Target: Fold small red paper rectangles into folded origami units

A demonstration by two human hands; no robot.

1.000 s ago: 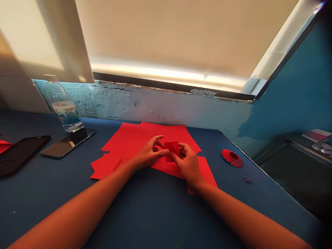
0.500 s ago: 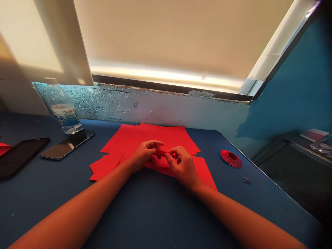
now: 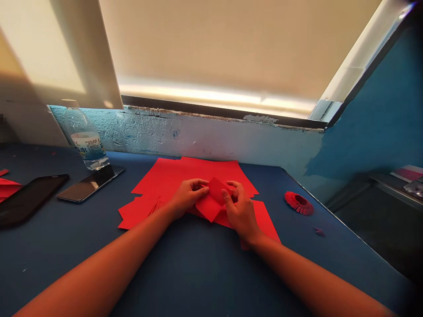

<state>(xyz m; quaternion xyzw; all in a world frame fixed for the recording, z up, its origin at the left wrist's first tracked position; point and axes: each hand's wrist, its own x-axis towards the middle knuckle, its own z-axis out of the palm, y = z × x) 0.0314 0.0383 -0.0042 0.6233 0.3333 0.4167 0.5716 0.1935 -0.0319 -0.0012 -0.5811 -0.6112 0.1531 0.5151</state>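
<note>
Between my two hands is a small piece of red paper (image 3: 215,192) with a crease across it, partly opened out. My left hand (image 3: 191,193) pinches its left edge between thumb and fingers. On the other side, my right hand (image 3: 240,210) holds the right edge, its thumb on the near face and its fingers behind. Larger red paper sheets (image 3: 165,174) lie spread on the blue table (image 3: 185,273) beneath and behind the hands. Some cut slits or narrow strips show on the sheets near my left wrist.
A ring of folded red paper (image 3: 299,203) lies to the right, with a small purple folded scrap (image 3: 319,231) nearby. On the left are a water bottle (image 3: 86,143), a phone (image 3: 90,184), a dark tablet-like device (image 3: 35,198) and red paper pieces (image 3: 8,188). A wall (image 3: 198,136) borders the back.
The red paper was a narrow folded strip between my fingers; now it is opened into a wider, diamond-like shape. My hands have moved slightly apart. The view has shifted a little.
</note>
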